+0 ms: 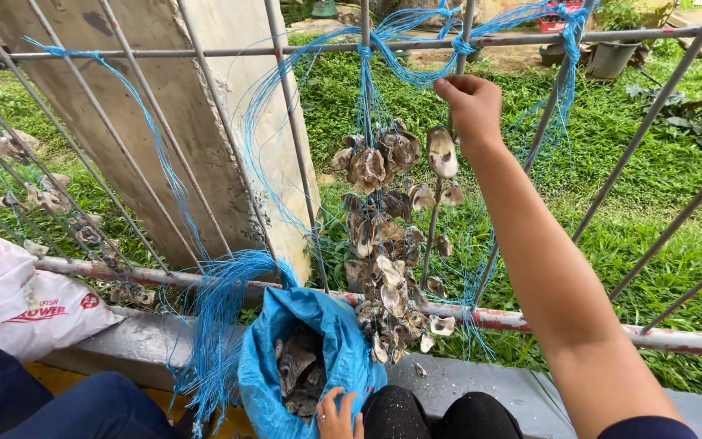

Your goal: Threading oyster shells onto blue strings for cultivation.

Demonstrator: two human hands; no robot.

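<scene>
Shells everywhere: right hand (pixel 471 104) is up at twelve o'clock on the metal railing (pixel 205 50), grip pinched around a blue string (pixel 447 71) carrying a hanging cluster of oyster shells (pixel 387 236). Left hand (pixel 336 415), down at six o'clock, has its fingers pressed on the rim of a blue sack (pixel 318 325) of shells.

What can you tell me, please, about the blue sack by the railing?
The blue sack looks like woven plastic, crumpled and soft. It stands upright with its mouth open, showing dark grey shells inside. It sits against the lower rail, beside a bundle of blue strings. The left hand grips its front rim, fingers curled over the edge.
</scene>
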